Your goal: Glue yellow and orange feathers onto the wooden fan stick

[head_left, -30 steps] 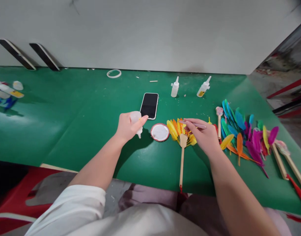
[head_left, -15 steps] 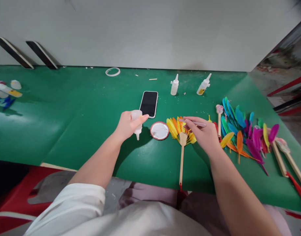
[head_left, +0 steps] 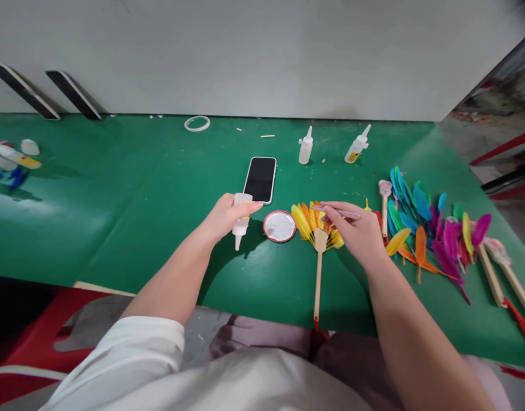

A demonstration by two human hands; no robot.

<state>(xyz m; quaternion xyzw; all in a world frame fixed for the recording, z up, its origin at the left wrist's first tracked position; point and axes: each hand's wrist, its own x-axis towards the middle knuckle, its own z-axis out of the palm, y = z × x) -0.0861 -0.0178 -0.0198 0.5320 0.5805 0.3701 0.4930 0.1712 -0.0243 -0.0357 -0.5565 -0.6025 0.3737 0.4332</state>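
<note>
My left hand [head_left: 225, 217] is closed round a white glue bottle [head_left: 240, 227], its nozzle pointing down over the table. In my right hand [head_left: 356, 231] is a pair of pinkish tweezers [head_left: 343, 213], whose tip lies over the feathers of a small fan. This feather fan [head_left: 321, 240] has yellow and orange feathers spread from a wooden handle, with a red cord at its lower end. Part of the fan's right side is hidden under my right hand. Between the hands lies a round red-rimmed lid [head_left: 279, 226] with a whitish inside.
A phone [head_left: 261, 178] lies behind the lid. Two glue bottles, one upright [head_left: 305, 146] and one leaning [head_left: 357, 145], are near the wall. Colourful loose feathers [head_left: 446, 240] and wooden handles [head_left: 491, 274] cover the right side. A white ring [head_left: 197, 124] lies at the back.
The glue bottle in my left hand has tilted, its nozzle swinging slightly left and lower. My right hand and the tweezers stay nearly in place over the fan.
</note>
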